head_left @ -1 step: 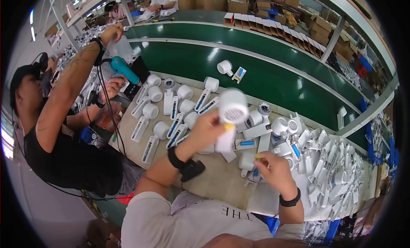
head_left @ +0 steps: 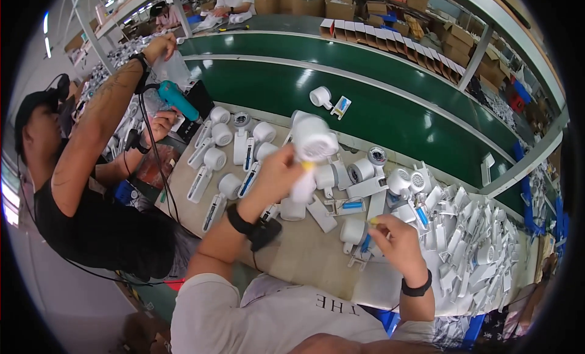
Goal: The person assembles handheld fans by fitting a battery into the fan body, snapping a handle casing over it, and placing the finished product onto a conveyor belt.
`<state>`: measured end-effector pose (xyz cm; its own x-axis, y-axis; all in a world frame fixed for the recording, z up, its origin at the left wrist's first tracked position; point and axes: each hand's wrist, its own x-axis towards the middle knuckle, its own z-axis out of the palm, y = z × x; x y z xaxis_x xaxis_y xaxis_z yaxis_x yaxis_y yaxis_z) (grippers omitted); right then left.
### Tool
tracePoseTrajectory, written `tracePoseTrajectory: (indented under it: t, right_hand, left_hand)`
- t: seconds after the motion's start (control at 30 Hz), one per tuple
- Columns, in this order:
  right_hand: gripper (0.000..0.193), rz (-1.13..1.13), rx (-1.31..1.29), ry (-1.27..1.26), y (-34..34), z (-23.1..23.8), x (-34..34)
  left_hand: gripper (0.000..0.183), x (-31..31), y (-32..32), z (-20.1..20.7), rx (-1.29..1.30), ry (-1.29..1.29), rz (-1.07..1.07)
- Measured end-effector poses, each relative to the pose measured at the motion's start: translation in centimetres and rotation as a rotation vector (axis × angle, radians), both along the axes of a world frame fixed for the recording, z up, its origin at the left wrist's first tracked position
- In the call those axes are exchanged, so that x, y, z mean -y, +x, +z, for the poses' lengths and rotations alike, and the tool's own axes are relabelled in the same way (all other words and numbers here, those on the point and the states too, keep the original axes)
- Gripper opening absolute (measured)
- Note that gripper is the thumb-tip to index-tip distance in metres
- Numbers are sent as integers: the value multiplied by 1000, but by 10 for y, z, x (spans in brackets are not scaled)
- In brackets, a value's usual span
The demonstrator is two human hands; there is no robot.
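Observation:
My left hand (head_left: 271, 182) is closed round the handle of a white handheld fan (head_left: 314, 139), which is blurred and raised above the table with its round grilled head up. Yellow covers a fingertip on that hand. Lower and to the right, my right hand (head_left: 397, 239) is curled with thumb and forefinger close together, a yellow tip on one finger. What it pinches, if anything, is too small to make out. Just left of those fingers another white fan (head_left: 352, 231) lies on the table, its handle open with a blue battery (head_left: 365, 243) showing.
Several white fans (head_left: 214, 159) lie in rows at the left of the table (head_left: 298, 256). A heap of white handle parts (head_left: 475, 250) covers the right side. Beyond runs a green conveyor (head_left: 390, 119) carrying one fan (head_left: 320, 97). A co-worker (head_left: 103, 220) holds a teal power screwdriver (head_left: 177, 99) at left.
My left hand has shifted left and a little nearer with the fan, whose head is tilted differently. The right hand has moved slightly to the right, away from the fan on the table.

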<state>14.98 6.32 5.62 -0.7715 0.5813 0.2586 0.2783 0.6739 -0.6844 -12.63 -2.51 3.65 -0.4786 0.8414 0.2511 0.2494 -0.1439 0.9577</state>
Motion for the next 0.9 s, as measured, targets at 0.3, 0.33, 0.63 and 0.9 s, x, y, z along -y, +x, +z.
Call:
tracePoseTrajectory:
  t: [0.3, 0.33, 0.63, 0.9]
  right_hand:
    - [20, 10, 14, 85, 6, 7, -12]
    - [18, 21, 29, 112, 7, 6, -14]
    - [20, 100, 48, 65, 11, 13, -25]
    - [19, -2, 157, 15, 27, 6, -33]
  left_hand:
    - [33, 35, -156, -42, -881, -619, 687]
    - [34, 35, -152, -38, -933, -759, 611]
    - [19, -123, -120, 10, -1099, -432, 78]
    - [35, -273, -124, -61, -904, -756, 70]
